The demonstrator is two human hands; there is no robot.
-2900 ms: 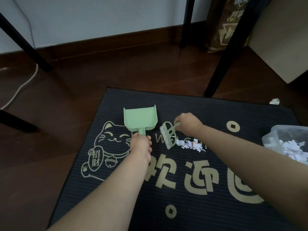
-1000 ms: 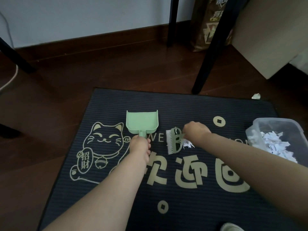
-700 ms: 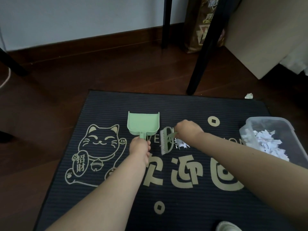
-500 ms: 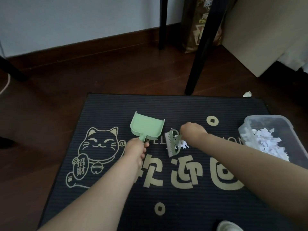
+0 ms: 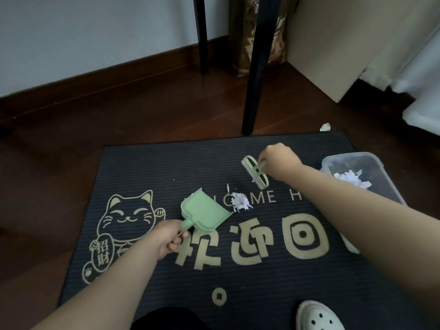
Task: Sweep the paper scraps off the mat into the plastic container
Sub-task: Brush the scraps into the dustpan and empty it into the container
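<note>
A small pile of white paper scraps (image 5: 241,202) lies on the dark mat (image 5: 147,163) near its middle. My left hand (image 5: 166,239) grips the handle of a green dustpan (image 5: 204,213), whose mouth points right, just left of the pile. My right hand (image 5: 279,160) holds a small green brush (image 5: 255,172) lifted up and right of the scraps, apart from them. A clear plastic container (image 5: 333,160) with paper scraps inside stands at the mat's right edge, partly hidden by my right forearm.
A black table leg (image 5: 254,75) stands just beyond the mat's far edge, another (image 5: 202,34) farther back. One crumpled scrap (image 5: 325,127) lies on the wooden floor past the mat's far right corner. A white shoe (image 5: 317,316) shows at the bottom.
The dustpan has turned so its mouth faces the pile and has moved beside it. The brush has lifted away from the scraps, up and to the right.
</note>
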